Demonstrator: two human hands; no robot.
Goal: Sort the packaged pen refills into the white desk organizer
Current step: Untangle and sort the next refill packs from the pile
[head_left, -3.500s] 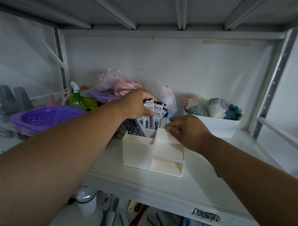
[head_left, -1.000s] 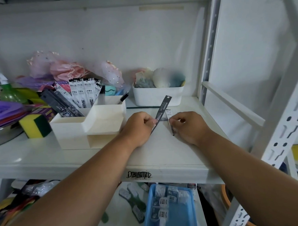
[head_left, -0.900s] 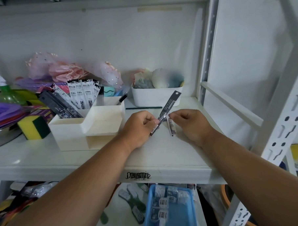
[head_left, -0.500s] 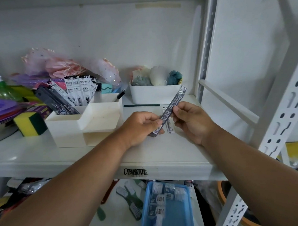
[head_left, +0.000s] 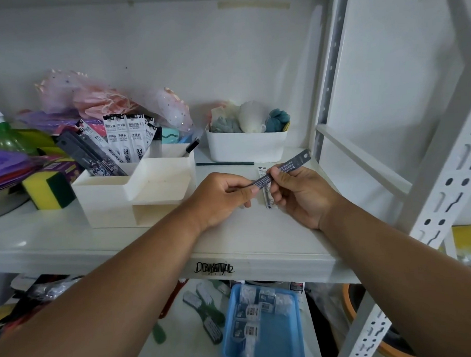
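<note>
A dark grey packaged refill (head_left: pixel 295 163) is held slanting above the shelf, its top end pointing up and right. My left hand (head_left: pixel 221 198) pinches its lower end and my right hand (head_left: pixel 300 194) pinches its middle. Under my right hand a white packaged refill (head_left: pixel 263 174) lies flat on the shelf, mostly hidden. The white desk organizer (head_left: pixel 138 193) stands to the left of my hands. Its back left compartment holds several white refill packs (head_left: pixel 128 138) upright and several dark packs (head_left: pixel 90 155) leaning left.
A white bin (head_left: pixel 245 148) of soft things stands at the back right, a dark green stick (head_left: pixel 224 164) lying before it. A yellow-green sponge (head_left: pixel 47 189) sits left of the organizer. The metal upright (head_left: pixel 329 66) bounds the shelf on the right. A blue tray (head_left: pixel 265 328) lies below.
Both hands have lifted the dark grey refill off the shelf; my right hand left the white pack and took hold of the dark one. The view has shifted slightly.
</note>
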